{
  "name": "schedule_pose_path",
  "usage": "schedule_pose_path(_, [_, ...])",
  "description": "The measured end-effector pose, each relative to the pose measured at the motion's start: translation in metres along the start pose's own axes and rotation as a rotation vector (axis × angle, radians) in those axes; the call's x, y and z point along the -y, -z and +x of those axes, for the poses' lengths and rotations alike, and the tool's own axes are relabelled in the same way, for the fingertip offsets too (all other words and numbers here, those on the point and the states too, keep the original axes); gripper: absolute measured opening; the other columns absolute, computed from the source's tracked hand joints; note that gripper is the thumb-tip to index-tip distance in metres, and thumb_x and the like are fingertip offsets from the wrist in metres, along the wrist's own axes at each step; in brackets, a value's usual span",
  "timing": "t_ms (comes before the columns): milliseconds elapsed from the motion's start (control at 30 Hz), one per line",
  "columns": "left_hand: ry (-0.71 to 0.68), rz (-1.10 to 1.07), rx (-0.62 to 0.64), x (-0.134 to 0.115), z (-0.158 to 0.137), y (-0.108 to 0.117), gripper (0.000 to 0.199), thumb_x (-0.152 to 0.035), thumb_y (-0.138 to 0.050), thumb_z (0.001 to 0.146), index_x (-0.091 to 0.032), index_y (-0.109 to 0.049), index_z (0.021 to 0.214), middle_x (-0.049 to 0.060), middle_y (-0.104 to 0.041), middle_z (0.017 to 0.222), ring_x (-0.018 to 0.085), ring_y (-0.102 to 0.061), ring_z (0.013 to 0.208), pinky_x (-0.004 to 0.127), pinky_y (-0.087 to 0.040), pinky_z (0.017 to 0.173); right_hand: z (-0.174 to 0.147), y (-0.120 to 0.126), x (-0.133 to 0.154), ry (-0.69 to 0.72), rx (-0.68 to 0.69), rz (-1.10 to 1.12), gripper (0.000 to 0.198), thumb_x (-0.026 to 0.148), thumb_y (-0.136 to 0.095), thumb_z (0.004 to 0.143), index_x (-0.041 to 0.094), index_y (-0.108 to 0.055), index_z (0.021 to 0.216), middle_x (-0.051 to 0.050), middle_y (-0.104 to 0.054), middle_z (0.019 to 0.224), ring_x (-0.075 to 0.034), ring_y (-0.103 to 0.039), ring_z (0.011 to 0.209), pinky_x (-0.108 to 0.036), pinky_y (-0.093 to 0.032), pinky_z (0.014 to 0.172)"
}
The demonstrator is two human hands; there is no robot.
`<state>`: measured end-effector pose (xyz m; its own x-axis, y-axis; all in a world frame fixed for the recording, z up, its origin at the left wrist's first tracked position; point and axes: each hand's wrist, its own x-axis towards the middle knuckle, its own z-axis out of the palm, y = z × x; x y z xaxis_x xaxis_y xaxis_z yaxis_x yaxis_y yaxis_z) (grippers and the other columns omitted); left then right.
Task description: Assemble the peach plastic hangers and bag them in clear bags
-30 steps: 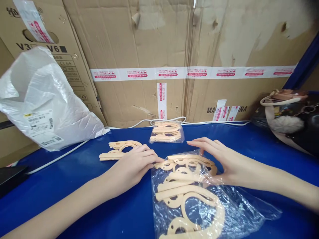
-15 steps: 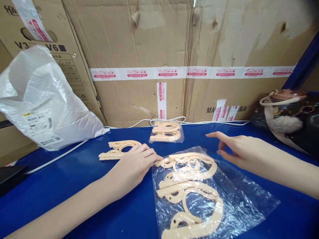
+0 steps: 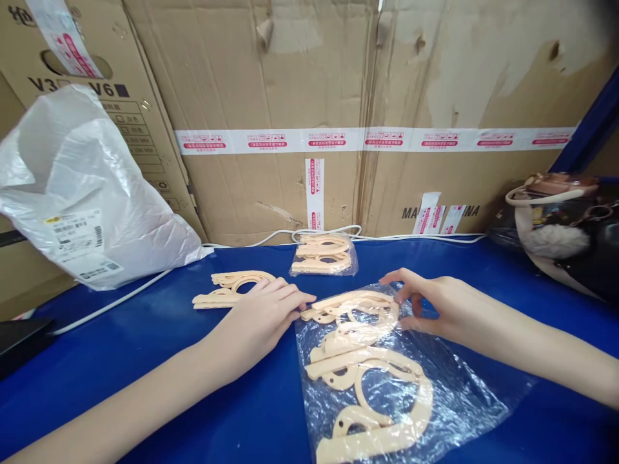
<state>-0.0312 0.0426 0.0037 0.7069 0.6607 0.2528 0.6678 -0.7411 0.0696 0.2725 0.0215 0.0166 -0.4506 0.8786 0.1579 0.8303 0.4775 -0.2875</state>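
A clear plastic bag (image 3: 464, 386) lies on the blue table, with cream folding hangers inside; the lower folding hanger (image 3: 423, 409) rests flat towards me. My left hand (image 3: 268, 309) pinches the bag's upper left edge, beside the end of the upper folding hanger (image 3: 358, 332). Its thumb is mostly hidden. On the other side, my right hand (image 3: 430, 299) curls thumb and fingers around the rounded end of that upper hanger, through the plastic. Partly behind my left hand lies a loose folded hanger (image 3: 217, 299).
A small bagged hanger pack (image 3: 324, 254) sits at the back, by a white cable (image 3: 271, 238). Cardboard boxes (image 3: 271, 187) wall off the rear. A white mailing bag (image 3: 101, 193) stands left, a black object (image 3: 24, 341) nearer. A dark handbag (image 3: 599, 251) is at right.
My right hand has come left and down onto the bag, its fingers now at the upper hanger. That hanger's rounded end has shifted left. My left hand has barely moved.
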Motion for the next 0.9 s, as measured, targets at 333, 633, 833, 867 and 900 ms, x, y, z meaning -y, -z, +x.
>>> schedule_pose_path(333, [-0.053,-0.039,0.021,0.002,0.0,0.004,0.026,-0.014,-0.042,0.097,-0.022,-0.059,0.116,0.003,-0.064,0.11,0.02,-0.054,0.1,0.036,-0.039,0.086,0.001,-0.014,0.003,0.068,-0.077,0.054,0.056,0.032,-0.052,0.088,0.031,-0.035,0.14,-0.003,-0.07,0.099,-0.018,-0.066,0.075,-0.03,-0.051,0.064])
schedule_pose_path(633, [-0.044,-0.02,-0.004,0.006,0.004,0.001,0.018,-0.014,-0.048,0.096,-0.022,-0.061,0.105,0.001,-0.066,0.098,0.019,-0.055,0.094,0.031,-0.039,0.08,0.003,-0.016,0.006,0.053,-0.08,0.01,0.056,0.023,-0.055,0.084,0.03,-0.039,0.137,-0.001,-0.07,0.093,-0.016,-0.065,0.07,-0.029,-0.05,0.064])
schedule_pose_path(833, [-0.038,0.062,-0.013,0.01,0.006,0.0,0.014,-0.02,-0.047,0.098,-0.021,-0.061,0.099,0.001,-0.066,0.096,0.019,-0.056,0.093,0.033,-0.037,0.081,0.002,-0.018,0.009,0.104,-0.114,-0.064,0.051,0.026,-0.056,0.085,0.029,-0.042,0.134,-0.001,-0.069,0.091,-0.016,-0.064,0.07,-0.027,-0.049,0.062])
schedule_pose_path(867, [-0.052,0.09,-0.019,0.011,0.005,0.0,0.016,-0.018,-0.045,0.098,-0.021,-0.06,0.1,0.001,-0.066,0.096,0.02,-0.056,0.093,0.033,-0.037,0.082,0.001,-0.018,0.01,0.125,-0.129,-0.094,0.049,0.028,-0.056,0.087,0.028,-0.043,0.134,-0.002,-0.069,0.089,-0.017,-0.065,0.071,-0.027,-0.049,0.062])
schedule_pose_path(900, [-0.069,0.118,-0.025,0.011,0.005,0.0,0.017,-0.016,-0.044,0.098,-0.021,-0.06,0.102,0.001,-0.066,0.097,0.02,-0.056,0.094,0.034,-0.036,0.082,0.001,-0.019,0.01,0.144,-0.144,-0.127,0.048,0.03,-0.055,0.088,0.027,-0.043,0.134,-0.002,-0.069,0.087,-0.018,-0.065,0.072,-0.027,-0.049,0.061])
